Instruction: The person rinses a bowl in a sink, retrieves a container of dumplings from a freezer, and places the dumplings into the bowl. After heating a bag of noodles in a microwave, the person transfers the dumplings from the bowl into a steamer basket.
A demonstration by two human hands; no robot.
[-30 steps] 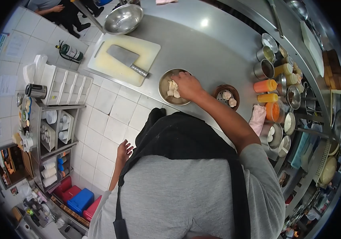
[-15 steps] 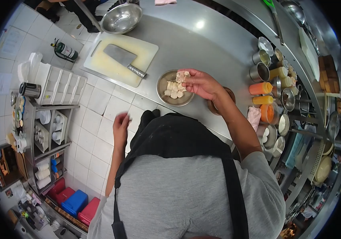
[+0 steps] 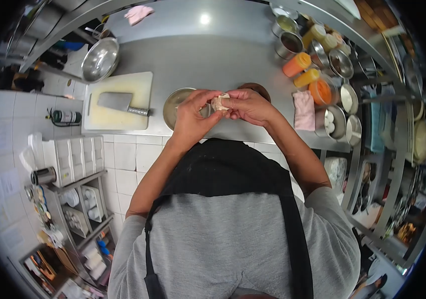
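Both my hands meet over the near edge of the steel counter. My left hand (image 3: 193, 117) and my right hand (image 3: 252, 106) are closed, pinching a pale, lumpy food piece (image 3: 220, 103) between their fingertips. It looks like raw meat, though I cannot be sure. Just behind my left hand sits a round metal bowl (image 3: 172, 103); the hand covers much of it, and its contents are mostly hidden. A brown round bowl (image 3: 259, 89) shows partly beyond my right hand.
To the left, a cleaver (image 3: 116, 101) lies on a cutting board (image 3: 141, 85), with a large steel bowl (image 3: 100, 60) behind it. Squeeze bottles (image 3: 296, 65), a pink cloth (image 3: 304, 110) and several metal containers (image 3: 288, 46) line the right side. Another pink cloth (image 3: 138, 15) lies at the back.
My left hand has come up from beside my body to join the right hand at the food piece. The right hand has drawn it away from above the bowl. My view has turned.
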